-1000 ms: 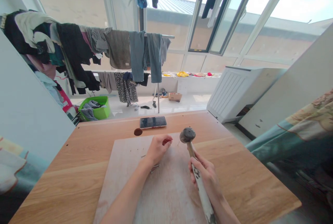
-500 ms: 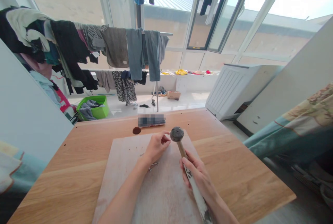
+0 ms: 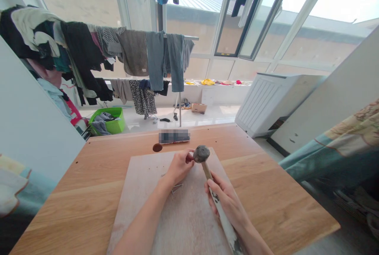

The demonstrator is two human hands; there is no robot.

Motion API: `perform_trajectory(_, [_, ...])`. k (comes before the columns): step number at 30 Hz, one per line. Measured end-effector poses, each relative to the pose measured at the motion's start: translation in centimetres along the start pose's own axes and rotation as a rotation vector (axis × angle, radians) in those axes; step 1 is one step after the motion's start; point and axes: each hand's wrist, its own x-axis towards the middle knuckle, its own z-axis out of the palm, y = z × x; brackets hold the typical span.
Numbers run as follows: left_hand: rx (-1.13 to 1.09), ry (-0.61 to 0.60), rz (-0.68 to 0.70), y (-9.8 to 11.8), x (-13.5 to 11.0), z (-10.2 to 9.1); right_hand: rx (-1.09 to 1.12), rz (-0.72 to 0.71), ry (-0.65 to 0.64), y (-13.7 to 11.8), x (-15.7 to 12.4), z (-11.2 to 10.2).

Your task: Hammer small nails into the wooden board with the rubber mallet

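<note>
Across the wooden table (image 3: pixel 89 192) we are working on a pale board (image 3: pixel 189 223) that is lying flat along the middle, from six o'clock up towards twelve. We are judging the nailing to be at an early stage. The board is showing only a few tiny dark specks towards its eleven o'clock corner, too small for us to be calling them driven nails. A couple of loose nails (image 3: pixel 177 186) are lying on it at six o'clock of our left hand (image 3: pixel 177 167). Most of the work, as we are reading it, is waiting to be done

Our right hand (image 3: pixel 226 203) is sitting at three o'clock of the board's middle, fingers wrapping closed around the paint-flecked handle of the hammer (image 3: pixel 207 173), partway along it. The handle is running up towards eleven o'clock. The grey head is hanging low near the board's twelve o'clock edge, at three o'clock of the left fingertips and close to touching them. Our left hand is reaching in from seven o'clock, fingers curling in, thumb and forefinger pinching together; what they are pinching is too small for us to be making out. Beyond the board, at twelve o'clock, a phone (image 3: pixel 174 136) and a dark round spot (image 3: pixel 157 147) are lying on the table
</note>
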Motion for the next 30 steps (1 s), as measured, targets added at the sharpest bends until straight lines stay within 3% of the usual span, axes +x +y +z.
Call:
perform_trajectory(5, [0.016,-0.032,0.005,-0.1,0.1,0.2,-0.01,0.015,0.012,0.1,-0.1,-0.1])
perform_trajectory(8, [0.05,-0.064,0.003,0.6,0.0,-0.7,-0.001,0.028,0.022,0.3,-0.2,-0.3])
perform_trajectory(11, [0.211,-0.153,0.005,2.2,-0.5,-3.3,0.012,0.03,0.029,0.4,-0.3,-0.4])
perform_trajectory(15, [0.679,-0.402,-0.107,4.3,-2.3,-7.7,0.011,0.037,0.026,0.3,-0.2,-0.5])
perform_trajectory(18, [0.791,-0.419,-0.181,4.6,-3.8,-9.5,0.01,0.018,0.03,0.1,-0.2,-0.5])
perform_trajectory(23, [0.85,-0.399,-0.217,3.7,-4.7,-9.3,0.005,0.01,0.023,0.2,0.0,-0.3])
perform_trajectory(30, [0.8,-0.363,-0.17,4.0,-3.8,-8.8,0.011,-0.008,0.02,1.0,0.2,-0.9])
